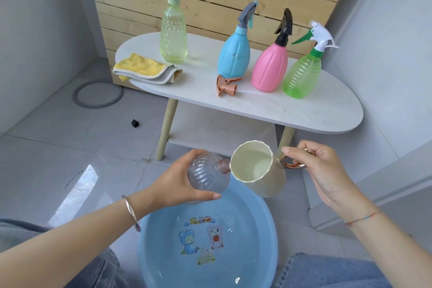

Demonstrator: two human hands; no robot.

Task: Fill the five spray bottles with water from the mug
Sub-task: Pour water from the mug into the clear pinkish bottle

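Grey tiled floor (58, 147), blue basin (257, 213) below. Left hand (177, 182) grips clear bottle (205, 175), tilted; right hand (320, 170) pinches mug (261, 180) handle, rim touching bottle neck.

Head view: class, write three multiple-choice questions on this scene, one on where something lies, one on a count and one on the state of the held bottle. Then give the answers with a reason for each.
1. The orange spray head lies:
A on the table in front of the blue bottle
B on the floor
C on the person's lap

2. Bottles standing on the table:
A three
B four
C five

3. The clear bottle in the left hand is:
A capped and upright
B capped and lying flat
C uncapped, with its neck tilted toward the mug

Answers
1 A: it rests on the tabletop at the blue bottle's base.
2 B: the yellow-green bottle, blue bottle, pink bottle and green bottle stand there.
3 C: its bare threaded neck meets the rim of the mug, which the right hand holds.
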